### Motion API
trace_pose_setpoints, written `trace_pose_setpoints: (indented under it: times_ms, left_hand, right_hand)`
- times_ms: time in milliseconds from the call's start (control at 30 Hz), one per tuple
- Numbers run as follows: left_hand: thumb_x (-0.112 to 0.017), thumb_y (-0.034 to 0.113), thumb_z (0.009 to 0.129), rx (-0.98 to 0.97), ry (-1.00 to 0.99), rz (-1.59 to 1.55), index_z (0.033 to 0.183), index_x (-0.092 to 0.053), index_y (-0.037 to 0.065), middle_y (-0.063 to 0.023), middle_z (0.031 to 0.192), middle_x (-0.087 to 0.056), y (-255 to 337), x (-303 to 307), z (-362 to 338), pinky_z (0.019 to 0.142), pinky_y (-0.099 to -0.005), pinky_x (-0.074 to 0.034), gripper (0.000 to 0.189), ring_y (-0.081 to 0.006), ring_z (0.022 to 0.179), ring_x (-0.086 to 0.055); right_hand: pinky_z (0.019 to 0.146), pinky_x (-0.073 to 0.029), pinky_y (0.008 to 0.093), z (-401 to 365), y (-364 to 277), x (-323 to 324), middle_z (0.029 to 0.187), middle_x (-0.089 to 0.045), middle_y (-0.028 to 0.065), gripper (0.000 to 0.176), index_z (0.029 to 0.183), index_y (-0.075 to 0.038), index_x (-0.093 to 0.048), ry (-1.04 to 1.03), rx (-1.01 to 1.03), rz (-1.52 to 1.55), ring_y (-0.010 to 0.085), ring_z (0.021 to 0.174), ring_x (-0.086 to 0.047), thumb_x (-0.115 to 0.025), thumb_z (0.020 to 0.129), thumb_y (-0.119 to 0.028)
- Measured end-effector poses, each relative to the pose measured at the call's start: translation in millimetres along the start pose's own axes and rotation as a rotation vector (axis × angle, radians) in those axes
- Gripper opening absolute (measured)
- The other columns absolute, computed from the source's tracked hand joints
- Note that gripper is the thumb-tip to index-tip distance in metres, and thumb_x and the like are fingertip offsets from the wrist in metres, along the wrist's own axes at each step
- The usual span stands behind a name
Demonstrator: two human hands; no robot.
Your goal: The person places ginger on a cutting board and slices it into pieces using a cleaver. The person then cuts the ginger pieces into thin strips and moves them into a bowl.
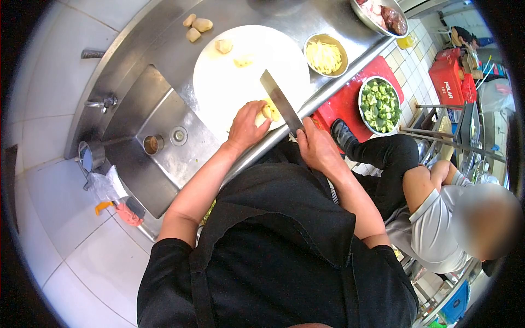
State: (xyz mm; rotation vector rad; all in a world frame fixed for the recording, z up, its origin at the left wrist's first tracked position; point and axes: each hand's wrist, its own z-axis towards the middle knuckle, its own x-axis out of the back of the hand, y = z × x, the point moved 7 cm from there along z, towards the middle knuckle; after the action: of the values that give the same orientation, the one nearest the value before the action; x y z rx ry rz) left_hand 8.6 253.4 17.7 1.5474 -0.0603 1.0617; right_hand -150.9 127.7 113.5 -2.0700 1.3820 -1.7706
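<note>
A round white cutting board (pixel 219 82) lies on the steel counter. My left hand (pixel 249 126) has its fingers curled around a pale yellow piece of ginger (pixel 268 111) near the board's front edge. In my right hand (pixel 317 145) is the handle of a broad cleaver (pixel 281 101); its blade points up and left across the board, just right of the ginger. Thin yellow slices (pixel 243 60) and a peeled chunk (pixel 223 46) sit farther back on the board. Past its right edge stands a metal bowl of yellow shreds (pixel 324 57).
Several unpeeled pieces (pixel 202 25) lie behind the board. The sink (pixel 169 164) is at the left. A bowl of broccoli (pixel 379 106) stands over a red surface, and a bowl of meat (pixel 391 19) at the upper right. Another person (pixel 437 218) sits to the right.
</note>
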Motion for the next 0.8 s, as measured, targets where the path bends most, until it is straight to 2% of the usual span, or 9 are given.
trace_pose_setpoints:
  times_ms: [33,167,233,267,333,433,533,667,800]
  left_hand:
    - [-0.082,0.021,0.090,-0.046,0.028,0.023,0.135,-0.062,0.003,-0.0175,0.127,-0.067,3,1,1,0.098,-0.0433,-0.056,0.052,-0.0335,0.110,-0.068]
    - [-0.083,0.022,0.089,-0.053,0.016,0.010,0.140,-0.060,0.002,-0.0177,0.129,-0.064,2,1,2,0.100,-0.0428,-0.056,0.060,-0.0337,0.113,-0.067]
    - [-0.088,0.029,0.086,0.055,-0.102,-0.010,0.145,-0.057,0.002,-0.0194,0.136,-0.059,3,1,4,0.106,-0.0438,-0.053,0.071,-0.0355,0.123,-0.063]
    - [-0.088,0.029,0.086,0.056,-0.102,-0.009,0.145,-0.057,0.002,-0.0194,0.136,-0.059,8,3,5,0.106,-0.0438,-0.053,0.071,-0.0355,0.123,-0.063]
    - [-0.092,0.035,0.081,0.057,-0.036,0.032,0.150,-0.053,0.000,-0.0214,0.141,-0.054,18,4,7,0.109,-0.0453,-0.051,0.086,-0.0380,0.130,-0.057]
    - [-0.094,0.038,0.077,0.072,0.002,0.167,0.149,-0.052,-0.004,-0.0243,0.137,-0.054,23,-2,15,0.109,-0.0489,-0.050,0.093,-0.0408,0.127,-0.058]
    - [-0.095,0.040,0.076,0.151,-0.079,0.176,0.150,-0.050,-0.006,-0.0221,0.138,-0.054,15,-11,18,0.109,-0.0462,-0.051,0.098,-0.0384,0.127,-0.058]
    - [-0.095,0.038,0.078,0.140,-0.056,0.095,0.151,-0.050,-0.004,-0.0210,0.134,-0.057,4,-13,18,0.105,-0.0452,-0.053,0.095,-0.0361,0.122,-0.061]
    - [-0.094,0.032,0.080,0.110,-0.022,0.047,0.147,-0.055,-0.001,-0.0181,0.131,-0.060,8,-5,18,0.099,-0.0425,-0.056,0.084,-0.0312,0.113,-0.065]
  right_hand:
    - [0.079,-0.050,0.0674,-2,2,0,0.084,-0.068,0.0372,0.023,0.117,0.002,-0.050,0.002,-0.001,0.001,0.0578,0.087,-0.068,-0.054,0.107,-0.019]
    - [0.082,-0.047,0.0675,-10,8,0,0.089,-0.067,0.0382,0.023,0.117,0.002,-0.050,0.014,-0.012,0.033,0.0587,0.092,-0.066,-0.054,0.107,-0.019]
    - [0.083,-0.047,0.0673,-14,15,-2,0.091,-0.067,0.0383,0.023,0.117,0.001,-0.050,0.001,-0.038,0.034,0.0588,0.093,-0.066,-0.054,0.107,-0.019]
    - [0.083,-0.047,0.0673,-15,21,-4,0.091,-0.067,0.0382,0.023,0.117,0.001,-0.050,0.007,-0.054,0.043,0.0591,0.093,-0.065,-0.054,0.107,-0.019]
    - [0.083,-0.046,0.0672,-18,26,-5,0.090,-0.067,0.0380,0.023,0.117,0.001,-0.050,0.015,-0.070,0.051,0.0593,0.094,-0.065,-0.054,0.107,-0.020]
    - [0.082,-0.046,0.0670,-20,26,-3,0.090,-0.067,0.0376,0.023,0.116,0.000,-0.050,0.044,-0.061,0.073,0.0596,0.094,-0.065,-0.055,0.107,-0.020]
    - [0.081,-0.047,0.0669,-21,25,0,0.090,-0.067,0.0378,0.023,0.115,0.000,-0.050,0.030,-0.086,0.080,0.0597,0.093,-0.065,-0.055,0.107,-0.021]
    - [0.080,-0.047,0.0663,-23,27,-1,0.089,-0.067,0.0380,0.023,0.115,0.000,-0.050,0.014,-0.105,0.090,0.0595,0.092,-0.065,-0.055,0.108,-0.021]
    - [0.078,-0.047,0.0663,-22,29,-7,0.087,-0.067,0.0372,0.023,0.113,-0.001,-0.049,0.031,-0.061,0.090,0.0592,0.090,-0.065,-0.055,0.108,-0.022]
